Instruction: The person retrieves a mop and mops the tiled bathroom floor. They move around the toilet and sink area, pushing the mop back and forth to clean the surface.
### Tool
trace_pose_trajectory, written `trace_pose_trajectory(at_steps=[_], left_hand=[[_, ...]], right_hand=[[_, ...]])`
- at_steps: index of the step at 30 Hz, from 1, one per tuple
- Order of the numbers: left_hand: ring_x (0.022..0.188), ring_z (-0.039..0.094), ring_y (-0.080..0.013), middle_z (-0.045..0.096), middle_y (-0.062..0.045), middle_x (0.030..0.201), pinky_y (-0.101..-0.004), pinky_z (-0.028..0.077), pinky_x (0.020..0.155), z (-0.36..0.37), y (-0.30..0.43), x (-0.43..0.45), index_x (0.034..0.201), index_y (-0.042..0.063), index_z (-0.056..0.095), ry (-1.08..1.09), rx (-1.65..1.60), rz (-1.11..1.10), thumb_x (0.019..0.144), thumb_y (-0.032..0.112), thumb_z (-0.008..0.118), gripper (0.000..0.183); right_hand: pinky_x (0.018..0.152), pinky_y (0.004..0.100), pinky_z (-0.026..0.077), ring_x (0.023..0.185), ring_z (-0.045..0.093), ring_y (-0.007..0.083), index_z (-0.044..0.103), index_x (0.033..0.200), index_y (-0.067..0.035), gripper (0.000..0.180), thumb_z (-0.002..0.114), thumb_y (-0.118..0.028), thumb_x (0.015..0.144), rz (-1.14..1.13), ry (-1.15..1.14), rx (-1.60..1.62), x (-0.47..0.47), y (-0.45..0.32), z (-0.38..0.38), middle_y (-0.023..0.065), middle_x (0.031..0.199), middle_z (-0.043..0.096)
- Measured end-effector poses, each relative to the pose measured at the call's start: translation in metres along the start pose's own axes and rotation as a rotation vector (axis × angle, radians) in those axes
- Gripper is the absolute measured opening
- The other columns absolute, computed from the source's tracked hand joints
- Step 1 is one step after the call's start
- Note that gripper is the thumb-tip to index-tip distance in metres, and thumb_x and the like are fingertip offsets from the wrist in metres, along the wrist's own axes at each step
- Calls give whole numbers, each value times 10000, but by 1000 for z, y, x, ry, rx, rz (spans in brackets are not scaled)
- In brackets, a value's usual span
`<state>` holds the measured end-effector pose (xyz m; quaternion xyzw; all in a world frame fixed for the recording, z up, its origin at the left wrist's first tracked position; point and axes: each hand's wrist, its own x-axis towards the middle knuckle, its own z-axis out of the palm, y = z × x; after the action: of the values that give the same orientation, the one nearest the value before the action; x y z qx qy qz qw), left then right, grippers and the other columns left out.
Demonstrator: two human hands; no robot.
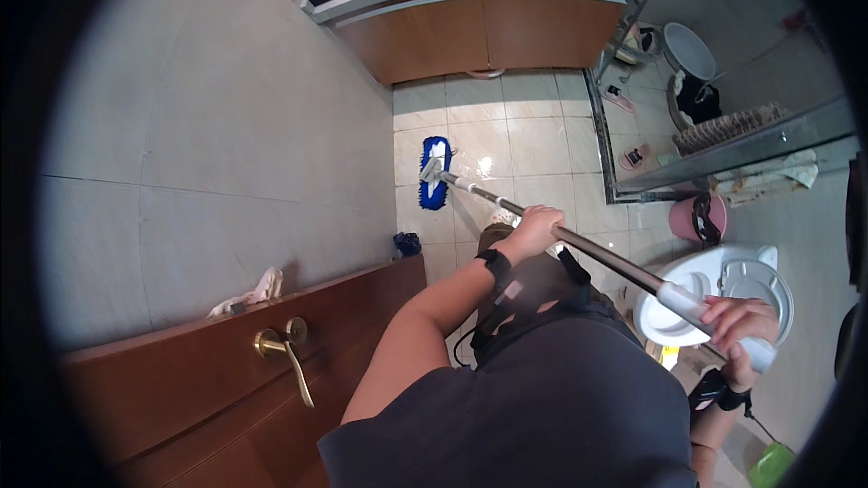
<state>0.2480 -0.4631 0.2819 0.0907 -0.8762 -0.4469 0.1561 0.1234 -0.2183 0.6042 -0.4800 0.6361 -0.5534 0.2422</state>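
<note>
My left hand [532, 234] is wrapped around the metal pole of a flat mop [603, 255], about midway along it. My right hand [740, 325] grips the white handle sleeve at the pole's upper end. The pole slants down to the left, away from my body. At its far end the blue-fringed mop head [435, 173] rests flat on the tiled floor [536, 142], near the left wall. Wet glare shows on the tiles just right of the mop head. A dark band circles each of my wrists.
A wooden vanity cabinet [434, 37] spans the far side. To the right are a glass-walled shower with a dark curb [605, 169], a pink bucket [681, 218] and a white toilet [654, 305]. An open brown door [203, 379] stands at left, beside a dark blue bundle [407, 244].
</note>
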Motion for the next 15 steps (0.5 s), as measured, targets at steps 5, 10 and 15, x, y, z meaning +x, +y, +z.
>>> trace_pose_trajectory(at_steps=[5,10,15], left_hand=[[751,541,-323,541,-92,694,-407,420,661,48,62,38,709,96,501,-237,-196,200,680,178,682,201],[757,554,-321,570,-105,708,-406,424,646,71,117,72,752,82,534,-491,-323,250,700,237,699,232],[737,588,-334,611,-138,760,-407,445,630,47,123,90,806,71,601,-762,-282,225,718,246,680,212]], right_hand=[[844,370,491,689,621,188,536,600,-125,210,618,-283,711,36,77,-89,-52,-50,-51,16,589,568],[916,330,457,749,621,130,516,555,-171,308,696,-353,726,152,255,-235,-95,-96,-69,-12,643,588],[841,304,491,686,620,123,494,539,-199,333,688,-388,732,115,333,-384,-89,-107,-46,-31,605,580]])
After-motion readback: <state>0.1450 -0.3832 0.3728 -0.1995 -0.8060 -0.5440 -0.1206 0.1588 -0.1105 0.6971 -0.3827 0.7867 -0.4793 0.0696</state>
